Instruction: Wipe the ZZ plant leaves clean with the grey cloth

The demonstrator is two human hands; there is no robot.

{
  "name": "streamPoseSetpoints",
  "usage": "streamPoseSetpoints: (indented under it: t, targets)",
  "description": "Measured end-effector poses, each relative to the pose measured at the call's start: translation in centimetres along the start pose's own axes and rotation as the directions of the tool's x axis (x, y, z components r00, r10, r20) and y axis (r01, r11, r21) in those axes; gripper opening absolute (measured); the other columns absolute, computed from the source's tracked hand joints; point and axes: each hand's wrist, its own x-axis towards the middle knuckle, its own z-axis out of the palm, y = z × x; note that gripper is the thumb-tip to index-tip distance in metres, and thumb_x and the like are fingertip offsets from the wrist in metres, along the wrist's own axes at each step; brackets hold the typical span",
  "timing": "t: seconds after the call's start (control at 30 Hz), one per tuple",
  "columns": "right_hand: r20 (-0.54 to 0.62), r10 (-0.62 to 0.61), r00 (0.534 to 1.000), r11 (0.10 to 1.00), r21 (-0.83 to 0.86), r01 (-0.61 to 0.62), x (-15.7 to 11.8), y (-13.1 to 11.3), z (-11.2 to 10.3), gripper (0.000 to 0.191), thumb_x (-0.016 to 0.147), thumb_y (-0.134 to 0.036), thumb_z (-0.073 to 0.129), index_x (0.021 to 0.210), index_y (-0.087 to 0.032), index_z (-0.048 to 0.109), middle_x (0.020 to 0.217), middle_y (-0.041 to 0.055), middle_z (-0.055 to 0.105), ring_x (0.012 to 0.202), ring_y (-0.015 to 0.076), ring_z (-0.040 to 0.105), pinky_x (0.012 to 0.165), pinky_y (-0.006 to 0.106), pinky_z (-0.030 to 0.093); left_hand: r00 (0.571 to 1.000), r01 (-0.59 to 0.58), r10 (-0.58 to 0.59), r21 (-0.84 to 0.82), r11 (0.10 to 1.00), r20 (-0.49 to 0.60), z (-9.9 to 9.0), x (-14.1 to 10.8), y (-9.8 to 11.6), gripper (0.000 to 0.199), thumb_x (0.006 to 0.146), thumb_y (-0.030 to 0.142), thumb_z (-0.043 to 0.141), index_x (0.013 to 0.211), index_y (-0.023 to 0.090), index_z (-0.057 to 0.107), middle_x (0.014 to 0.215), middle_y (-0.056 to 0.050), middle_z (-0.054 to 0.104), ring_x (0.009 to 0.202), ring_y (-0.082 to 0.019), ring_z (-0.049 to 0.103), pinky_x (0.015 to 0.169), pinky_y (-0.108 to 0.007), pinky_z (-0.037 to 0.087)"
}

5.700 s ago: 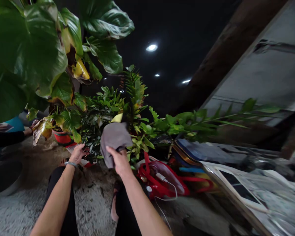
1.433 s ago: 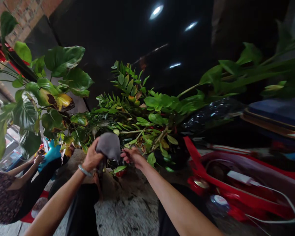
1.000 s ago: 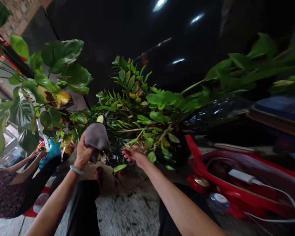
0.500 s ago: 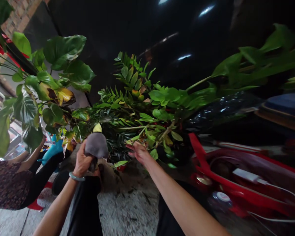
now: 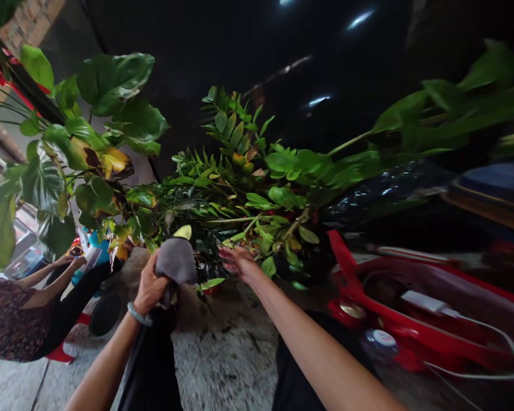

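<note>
Basically, left hand (image 5: 151,283) clamped round a gray cloth (image 5: 175,261), which sits low by the leafy plants (image 5: 240,194) and kinda blocks some leaves | right hand (image 5: 240,262) has its fingers loosely apart, near the greenery | yellowing big-leaf plant (image 5: 115,85) crowds the left | red bag (image 5: 379,302) with white charger (image 5: 424,301) at right | seated person (image 5: 8,325) far left

Both bare forearms (image 5: 300,342) reaching forward

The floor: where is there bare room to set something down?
Between the person's legs, the floor is open, bar dark bits; so is a patch at lower left, beside the red stool. Crowded: plants by the right hand, and the red bag with the bottle.
</note>
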Motion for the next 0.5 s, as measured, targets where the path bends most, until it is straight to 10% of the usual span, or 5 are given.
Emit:
streamPoseSetpoints:
  t: [0.13,0.37,0.5]
  targets:
    - [0.028,0.002,1.000,1.000,0.025,-0.003,-0.3,-0.2,-0.1,0.014,0.071,-0.029,0.070,0.070,-0.023,0.057,0.095,0.0070,0.079,0.090,0.0235,0.074,0.062,0.029,0.053,0.982,0.014,-0.015,0.004,1.000,0.186,0.2,-2.8,-0.9,0.064,0.063,0.018,0.073,0.126,0.026,0.070,0.128,-0.010,0.071,0.123,-0.035,0.064,0.110,-0.044,0.048]
    - [0.060,-0.017,0.998,1.000,0.026,0.015,-0.6,-0.4,-0.4,0.014,0.075,-0.031,0.071,0.071,-0.021,0.062,0.086,0.0049,0.077,0.080,0.0192,0.074,0.063,0.026,0.052,0.972,-0.042,0.042,0.002,0.999,-0.232,-2.9,1.4,2.7,0.072,0.065,0.031,0.078,0.135,0.027,0.060,0.133,-0.009,0.068,0.122,-0.032,0.062,0.109,-0.047,0.048]
    - [0.034,0.006,0.999,1.000,0.019,-0.007,-0.3,-0.3,0.2,0.012,0.075,-0.026,0.070,0.068,-0.021,0.062,0.078,0.0045,0.076,0.071,0.0182,0.072,0.053,0.023,0.049,1.000,-0.020,0.020,0.080,0.997,-0.009,-0.6,0.9,0.3,0.063,0.060,0.015,0.069,0.123,0.019,0.069,0.118,-0.011,0.075,0.112,-0.034,0.068,0.105,-0.053,0.049]
